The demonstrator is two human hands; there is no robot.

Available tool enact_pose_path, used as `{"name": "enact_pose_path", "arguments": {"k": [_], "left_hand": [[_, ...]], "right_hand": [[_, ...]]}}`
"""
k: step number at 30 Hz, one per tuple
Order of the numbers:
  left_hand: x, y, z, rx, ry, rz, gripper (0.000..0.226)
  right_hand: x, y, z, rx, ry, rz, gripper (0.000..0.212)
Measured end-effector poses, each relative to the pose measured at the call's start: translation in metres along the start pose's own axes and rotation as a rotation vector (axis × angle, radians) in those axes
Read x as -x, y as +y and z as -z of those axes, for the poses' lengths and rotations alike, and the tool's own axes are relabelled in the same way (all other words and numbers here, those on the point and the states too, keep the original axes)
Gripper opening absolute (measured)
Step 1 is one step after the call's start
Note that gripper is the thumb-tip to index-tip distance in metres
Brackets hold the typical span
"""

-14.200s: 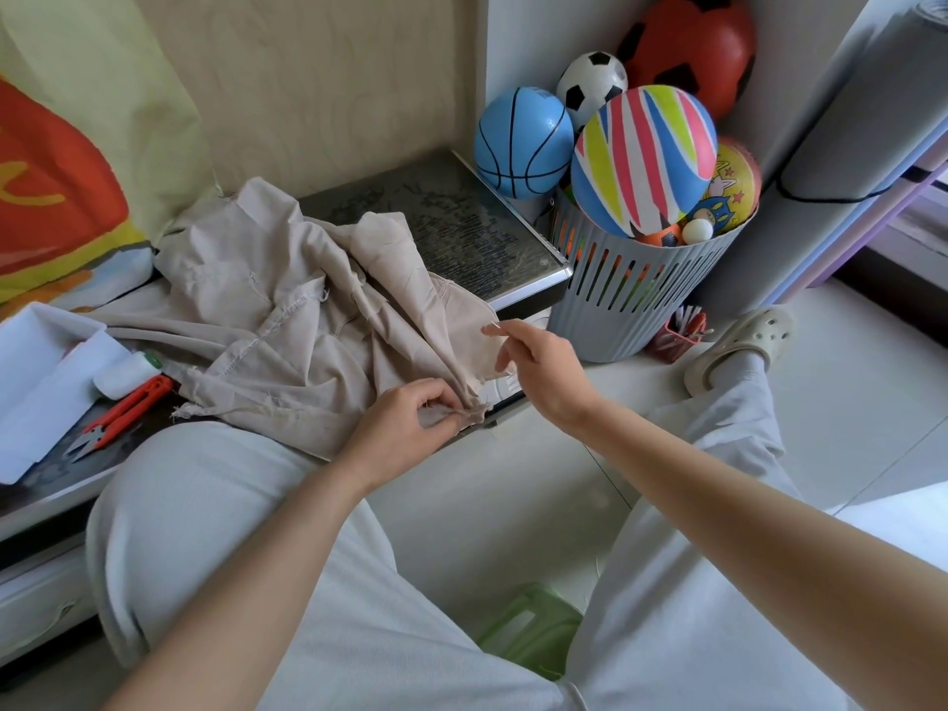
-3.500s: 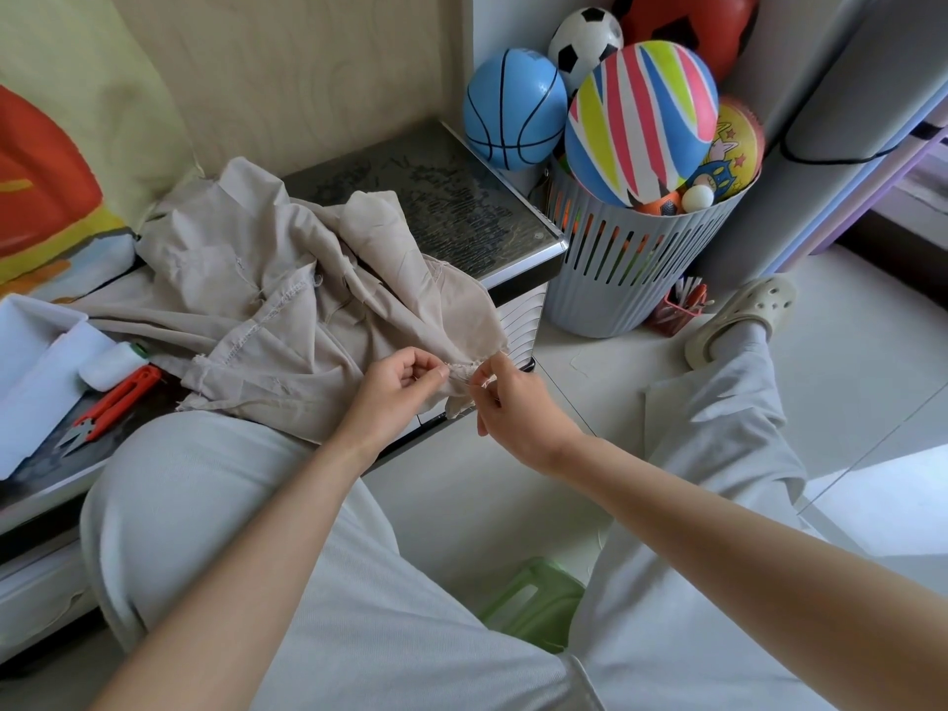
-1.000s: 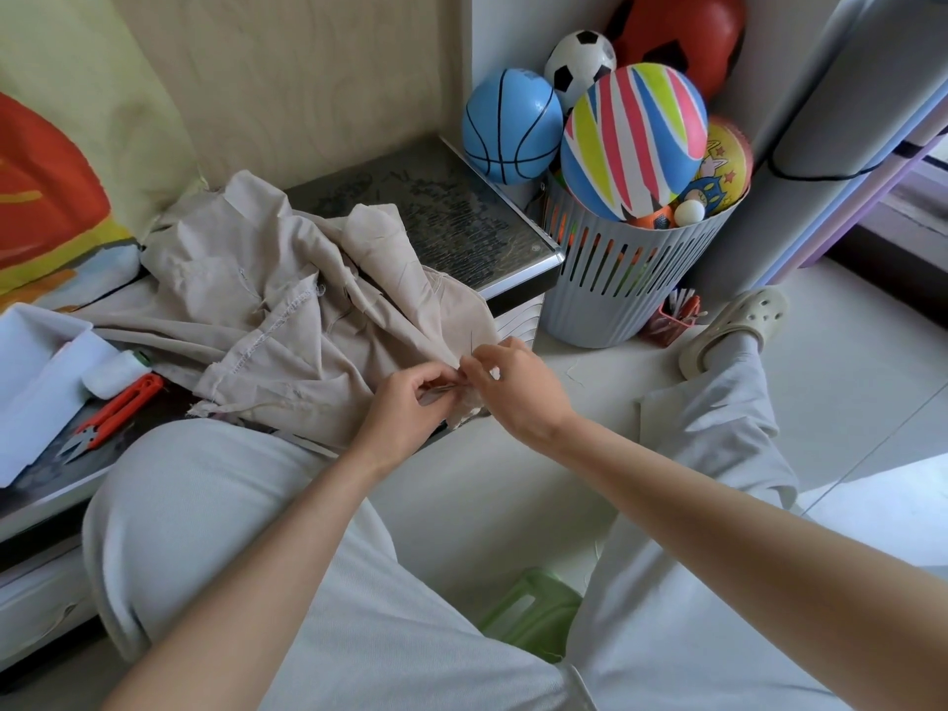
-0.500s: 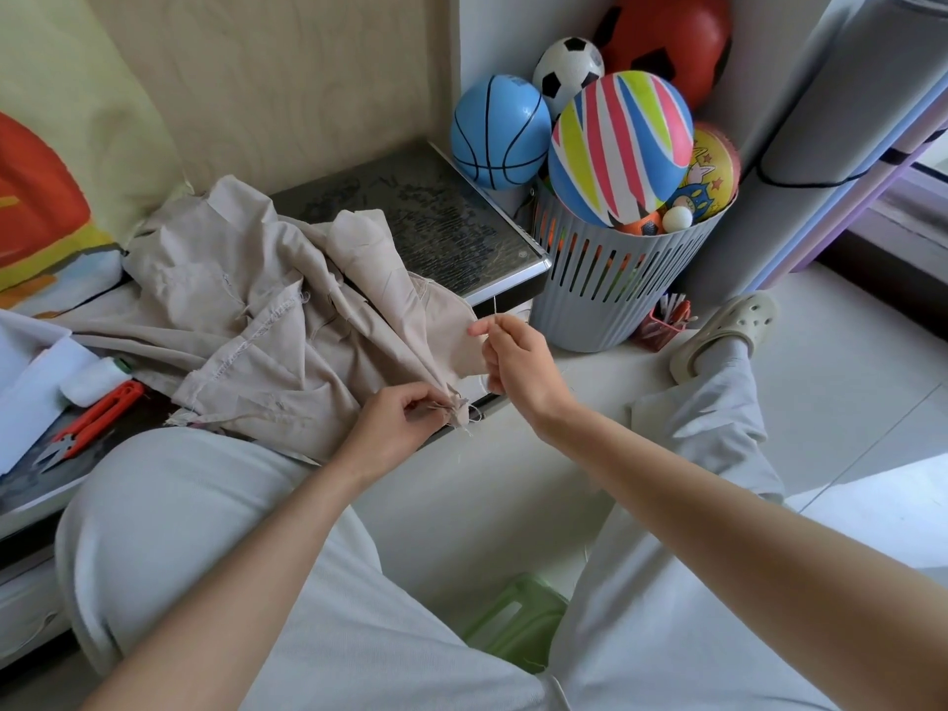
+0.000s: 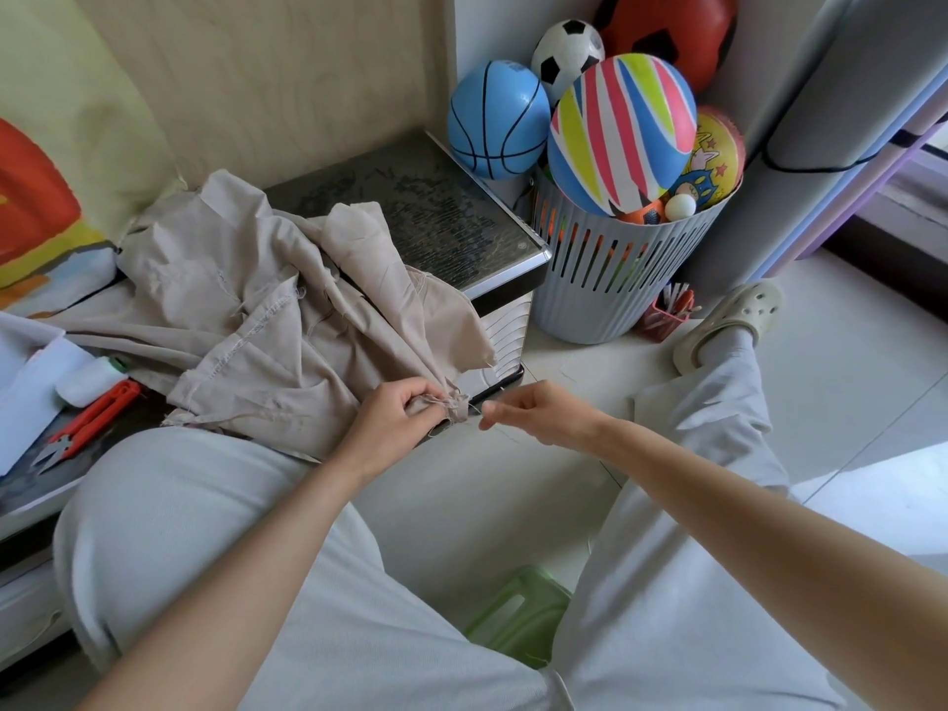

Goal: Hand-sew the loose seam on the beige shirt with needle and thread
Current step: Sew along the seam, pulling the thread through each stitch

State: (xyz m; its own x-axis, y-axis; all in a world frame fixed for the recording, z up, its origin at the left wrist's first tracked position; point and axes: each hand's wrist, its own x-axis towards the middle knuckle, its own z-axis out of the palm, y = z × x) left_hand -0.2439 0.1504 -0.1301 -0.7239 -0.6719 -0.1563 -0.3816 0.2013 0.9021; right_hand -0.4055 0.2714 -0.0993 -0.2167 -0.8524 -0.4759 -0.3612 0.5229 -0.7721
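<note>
Pinching the frayed seam end of the beige shirt (image 5: 267, 320) between curled fingers, the left hand (image 5: 395, 418) is holding it bunched at the front edge of the low cabinet (image 5: 436, 207), the rest lying heaped on the dark top. Just beside it, the right hand (image 5: 538, 413) is closing thumb and forefinger on something fine, probably the needle, too small to confirm. A faint thread (image 5: 500, 432) is trailing beneath. Tugging hard risks tearing the fraying weave or puckering the seam, and slack thread may knot.

Worn: loose pale-grey fabric trousers (image 5: 195, 515), creased at the knees. At right of frame, cream perforated rubber clog (image 5: 738, 315) over grey sock (image 5: 726, 346). Forearms (image 5: 718, 500) unsleeved.
</note>
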Motion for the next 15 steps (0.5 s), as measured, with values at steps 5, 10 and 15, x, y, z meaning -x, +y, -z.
{"name": "enact_pose_path", "arguments": {"k": [5,10,15], "left_hand": [[0.002,0.0,0.001,0.019,-0.004,0.001,0.022],[0.002,0.0,0.002,-0.02,-0.011,-0.011,0.015],[0.002,-0.006,0.002,-0.066,0.009,-0.018,0.029]], "right_hand": [[0.003,-0.01,0.002,-0.24,0.048,0.063,0.017],[-0.003,-0.013,0.0,-0.469,0.121,-0.004,0.03],[-0.003,-0.019,0.003,-0.895,0.088,0.001,0.03]]}}
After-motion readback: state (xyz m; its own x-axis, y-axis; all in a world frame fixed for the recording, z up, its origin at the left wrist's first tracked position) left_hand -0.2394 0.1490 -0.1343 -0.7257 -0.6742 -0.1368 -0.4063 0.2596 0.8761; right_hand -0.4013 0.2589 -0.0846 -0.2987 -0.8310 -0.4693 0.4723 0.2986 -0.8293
